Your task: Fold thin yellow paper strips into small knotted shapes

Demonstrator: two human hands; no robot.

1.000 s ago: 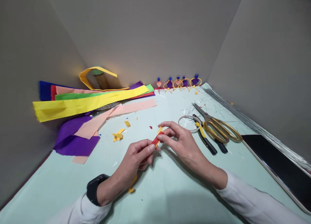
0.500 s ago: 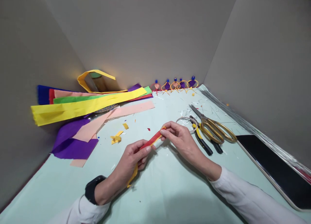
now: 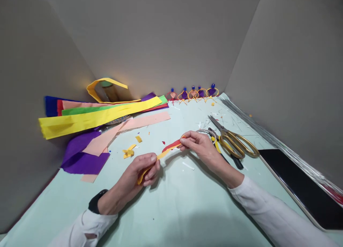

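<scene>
A thin yellow strip (image 3: 166,152) runs between my two hands at the middle of the table, with a red strip (image 3: 171,145) lying along its right part. My left hand (image 3: 143,170) is closed on the yellow strip, whose tail shows below the thumb and palm. Thumb and fingers of my right hand (image 3: 199,145) pinch the red and yellow strips together at their right end. The red strip's left end is free of my left hand.
Coloured paper strips (image 3: 99,116) and purple paper (image 3: 85,161) lie left. Yellow scraps (image 3: 128,151) are nearby. Scissors (image 3: 232,143), pliers (image 3: 238,162), a wire ring (image 3: 206,131) and a black-screened device (image 3: 302,188) lie right. Small figures (image 3: 193,93) line the back.
My left hand has moved left and down the yellow strip, off the red one. The red strip's left end now hangs loose. My right hand has shifted slightly right, still pinching.
</scene>
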